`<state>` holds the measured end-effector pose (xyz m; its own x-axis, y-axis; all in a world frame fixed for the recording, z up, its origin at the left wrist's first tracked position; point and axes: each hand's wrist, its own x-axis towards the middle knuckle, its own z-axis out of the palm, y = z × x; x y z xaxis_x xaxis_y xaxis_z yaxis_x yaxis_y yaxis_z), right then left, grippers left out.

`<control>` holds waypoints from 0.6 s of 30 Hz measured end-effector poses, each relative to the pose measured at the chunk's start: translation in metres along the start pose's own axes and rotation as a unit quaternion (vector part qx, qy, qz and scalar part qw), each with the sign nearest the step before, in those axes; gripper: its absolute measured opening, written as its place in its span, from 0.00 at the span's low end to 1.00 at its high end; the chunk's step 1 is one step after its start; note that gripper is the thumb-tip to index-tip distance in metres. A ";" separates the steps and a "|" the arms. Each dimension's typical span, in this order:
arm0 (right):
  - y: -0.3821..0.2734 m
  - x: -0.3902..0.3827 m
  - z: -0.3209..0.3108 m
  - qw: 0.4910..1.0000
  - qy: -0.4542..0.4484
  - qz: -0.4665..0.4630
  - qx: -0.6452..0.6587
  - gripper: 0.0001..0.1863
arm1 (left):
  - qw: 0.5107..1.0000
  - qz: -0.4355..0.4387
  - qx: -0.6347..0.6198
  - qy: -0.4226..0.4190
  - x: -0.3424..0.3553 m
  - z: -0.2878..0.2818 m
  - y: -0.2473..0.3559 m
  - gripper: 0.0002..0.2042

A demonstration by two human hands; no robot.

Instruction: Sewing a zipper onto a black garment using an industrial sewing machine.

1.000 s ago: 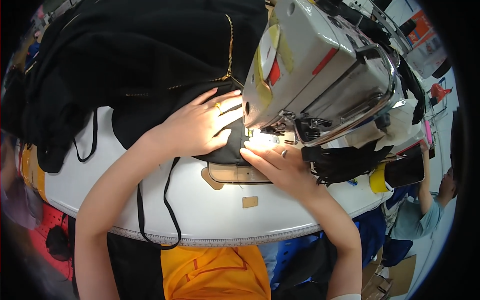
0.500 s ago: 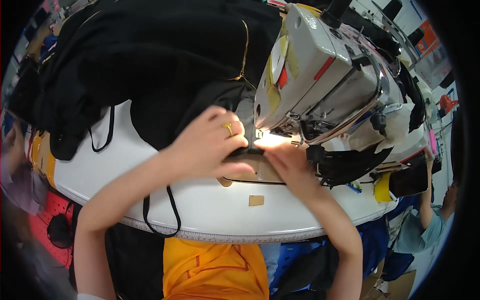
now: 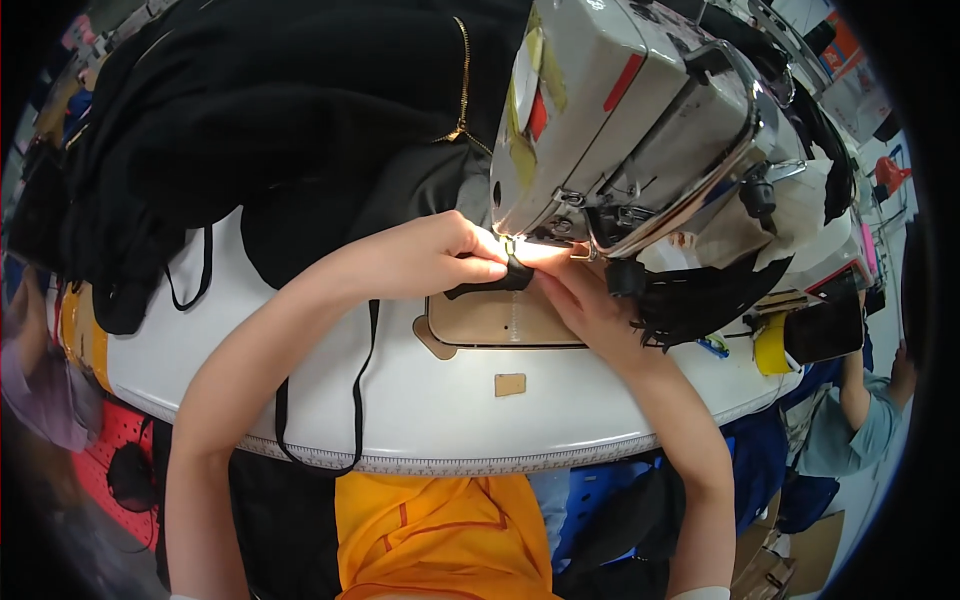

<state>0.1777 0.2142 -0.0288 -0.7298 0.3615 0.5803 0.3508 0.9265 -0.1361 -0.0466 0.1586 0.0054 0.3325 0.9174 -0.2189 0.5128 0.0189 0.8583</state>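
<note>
A black garment (image 3: 280,120) with a gold zipper (image 3: 463,80) spreads over the white table (image 3: 260,380), its cords hanging toward me. The sewing machine (image 3: 600,130) stands at its right, lamp lit over the presser foot (image 3: 510,245). My left hand (image 3: 430,255) is closed in a pinch on the folded fabric edge just left of the foot. My right hand (image 3: 575,290) grips the same edge from the right; its fingertips are partly hidden in glare and under the machine. Below both hands lies a tan plate (image 3: 475,322).
Black strips (image 3: 705,300) hang at the machine's right, beside yellow tape (image 3: 772,345) and a dark tray (image 3: 820,330). A small tan piece (image 3: 509,385) lies on the table. Another person (image 3: 850,420) works at the far right; someone else (image 3: 45,370) is at the left edge.
My left hand, spread on the garment a second ago, has lifted, shifted and closed on the fabric edge. My right hand has moved slightly up. The fabric edge is bunched, uncovering more of the plate.
</note>
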 end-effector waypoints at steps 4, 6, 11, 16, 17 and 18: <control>0.002 0.000 -0.001 0.997 -0.036 0.008 0.072 0.17 | 0.999 0.005 0.037 0.040 -0.003 0.005 0.008 0.11; 0.004 0.000 -0.001 0.989 -0.066 0.014 0.130 0.17 | 0.997 0.026 0.017 0.066 -0.003 0.008 0.001 0.11; -0.003 0.007 -0.012 0.994 -0.077 -0.066 -0.037 0.19 | 0.996 0.005 -0.037 0.080 -0.002 0.005 -0.003 0.10; -0.008 0.007 -0.016 0.987 -0.125 -0.055 -0.086 0.16 | 0.999 -0.006 -0.004 0.048 -0.005 0.004 0.001 0.11; -0.006 0.005 -0.012 0.990 -0.087 -0.054 -0.093 0.15 | 1.000 0.001 -0.009 0.023 -0.006 0.002 0.002 0.11; -0.005 0.002 -0.009 0.992 -0.049 -0.054 -0.099 0.14 | 1.000 0.003 -0.009 0.022 -0.006 0.003 -0.001 0.11</control>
<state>0.1797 0.2097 -0.0194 -0.8199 0.2790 0.4999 0.3689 0.9252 0.0887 -0.0467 0.1520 0.0050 0.3007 0.9340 -0.1931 0.4955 0.0200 0.8684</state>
